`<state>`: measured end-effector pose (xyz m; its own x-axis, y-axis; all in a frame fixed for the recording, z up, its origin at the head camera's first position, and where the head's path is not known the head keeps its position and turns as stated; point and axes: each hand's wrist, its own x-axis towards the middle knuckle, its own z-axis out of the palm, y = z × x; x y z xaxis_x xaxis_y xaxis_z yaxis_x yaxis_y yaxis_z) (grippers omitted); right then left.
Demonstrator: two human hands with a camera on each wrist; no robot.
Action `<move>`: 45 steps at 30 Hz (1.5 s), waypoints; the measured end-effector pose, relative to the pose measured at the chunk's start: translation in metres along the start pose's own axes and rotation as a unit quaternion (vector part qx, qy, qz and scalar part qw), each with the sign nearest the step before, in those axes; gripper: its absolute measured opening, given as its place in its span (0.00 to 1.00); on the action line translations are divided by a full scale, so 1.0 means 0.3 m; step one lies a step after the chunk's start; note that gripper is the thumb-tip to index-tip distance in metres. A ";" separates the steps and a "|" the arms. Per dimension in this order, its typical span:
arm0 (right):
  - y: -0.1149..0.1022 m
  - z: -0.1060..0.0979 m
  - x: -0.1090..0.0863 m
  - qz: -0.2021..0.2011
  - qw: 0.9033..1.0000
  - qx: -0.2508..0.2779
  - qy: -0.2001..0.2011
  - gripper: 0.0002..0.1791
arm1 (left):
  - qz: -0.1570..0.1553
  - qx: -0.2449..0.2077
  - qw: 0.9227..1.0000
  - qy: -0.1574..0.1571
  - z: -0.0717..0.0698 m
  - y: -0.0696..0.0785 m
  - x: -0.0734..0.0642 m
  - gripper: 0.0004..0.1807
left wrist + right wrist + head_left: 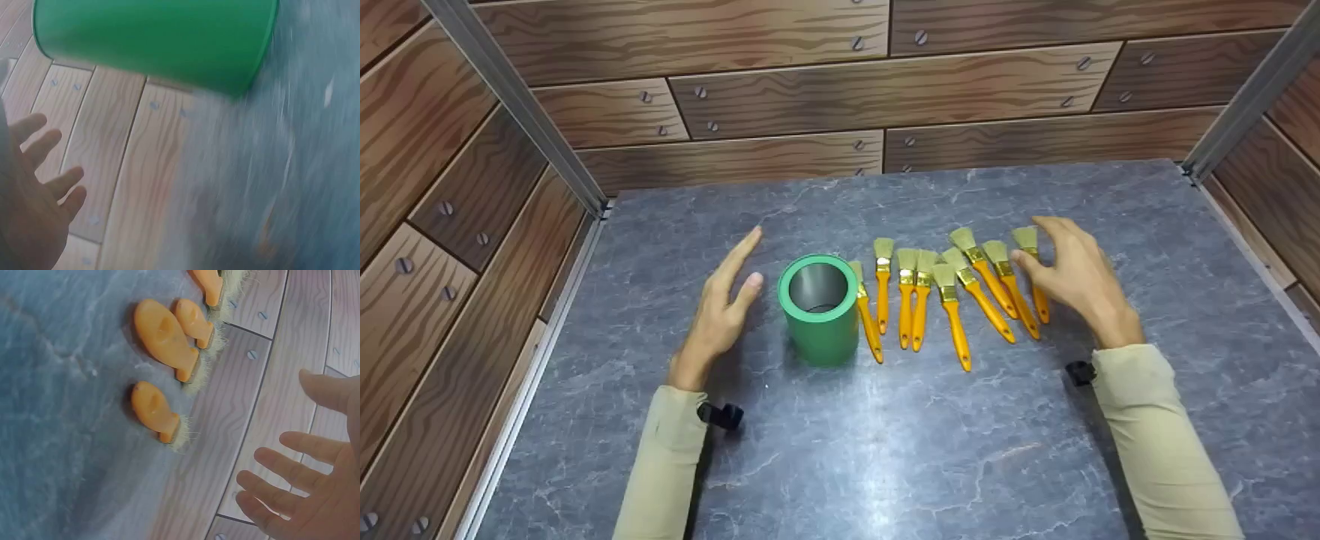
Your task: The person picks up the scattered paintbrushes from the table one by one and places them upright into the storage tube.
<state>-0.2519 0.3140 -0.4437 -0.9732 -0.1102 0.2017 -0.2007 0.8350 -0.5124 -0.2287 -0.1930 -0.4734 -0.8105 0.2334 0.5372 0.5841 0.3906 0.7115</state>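
A green cylindrical holder [821, 337] with a dark hollow inside stands upright on the table. To its right lie several paintbrushes [958, 334] with orange handles, gold ferrules and pale bristles, fanned in a loose row with the bristles toward the back. My left hand [718, 311] is held just left of the holder, apart from it, fingers extended. At the right end of the row my right hand [1076, 274] hovers by the last paintbrush [1040, 300], holding nothing. In the right wrist view its fingers [289, 467] are spread, away from the brush handles [151, 408].
The grey marbled table [810, 465] is bounded by wood-patterned panels [780, 97] at the back and both sides. Metal posts [521, 112] rise at the back corners. Each sleeve cuff carries a small black wrist camera [721, 415].
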 end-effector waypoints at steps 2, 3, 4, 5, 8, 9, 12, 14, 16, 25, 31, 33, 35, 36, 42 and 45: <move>0.009 0.007 0.002 0.001 1.000 0.025 0.001 0.40 | 0.006 -0.074 0.997 -0.008 0.017 -0.003 -0.008 0.31; 0.015 0.010 0.002 0.002 0.999 0.039 0.002 0.39 | 0.005 -0.113 0.993 -0.016 0.027 -0.005 -0.015 0.32; 0.022 0.013 0.002 0.004 0.999 0.051 0.004 0.38 | 0.003 -0.151 0.988 -0.027 0.037 -0.008 -0.022 0.33; 0.027 0.015 0.002 0.007 0.998 0.062 0.006 0.37 | -0.002 -0.188 0.981 -0.040 0.049 -0.013 -0.030 0.34; 0.050 0.022 0.001 0.018 0.996 0.085 0.009 0.35 | -0.025 -0.270 0.959 -0.079 0.086 -0.029 -0.057 0.43; 0.058 0.023 0.001 0.022 0.996 0.088 0.010 0.34 | -0.035 -0.291 0.952 -0.093 0.098 -0.035 -0.066 0.48; 0.084 0.028 0.003 0.030 0.996 0.087 0.003 0.32 | -0.066 -0.332 0.932 -0.126 0.130 -0.048 -0.086 0.61; 0.100 0.030 0.007 0.036 0.996 0.082 -0.007 0.31 | -0.084 -0.349 0.923 -0.140 0.146 -0.053 -0.092 0.65; 0.112 0.030 0.016 0.047 0.996 0.072 -0.016 0.30 | -0.094 -0.353 0.919 -0.146 0.158 -0.054 -0.092 0.66; 0.147 0.024 0.080 0.131 0.988 0.028 -0.074 0.28 | -0.115 -0.329 0.929 -0.126 0.185 -0.065 -0.089 0.63; 0.153 0.024 0.083 0.189 0.974 0.063 -0.109 0.29 | -0.148 -0.298 0.934 -0.128 0.198 -0.073 -0.118 0.59; 0.156 0.023 0.086 0.208 0.968 0.083 -0.118 0.30 | -0.156 -0.291 0.936 -0.127 0.202 -0.074 -0.126 0.58; 0.158 0.023 0.092 0.222 0.962 0.097 -0.123 0.28 | -0.160 -0.287 0.937 -0.123 0.205 -0.075 -0.130 0.58; 0.158 0.022 0.096 0.226 0.960 0.101 -0.127 0.27 | -0.163 -0.284 0.937 -0.122 0.205 -0.076 -0.132 0.57; 0.150 0.021 0.115 0.230 0.960 0.072 -0.142 0.20 | -0.173 -0.270 0.941 -0.107 0.201 -0.071 -0.137 0.57; 0.151 0.016 0.120 0.226 0.960 0.065 -0.151 0.20 | -0.169 -0.265 0.944 -0.104 0.203 -0.068 -0.140 0.58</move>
<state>-0.2965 0.3452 -0.4638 -0.9481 0.0801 -0.3076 0.2571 0.7623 -0.5939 -0.2093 -0.1567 -0.5381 -0.9137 0.3657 0.1772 0.1853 -0.0132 0.9826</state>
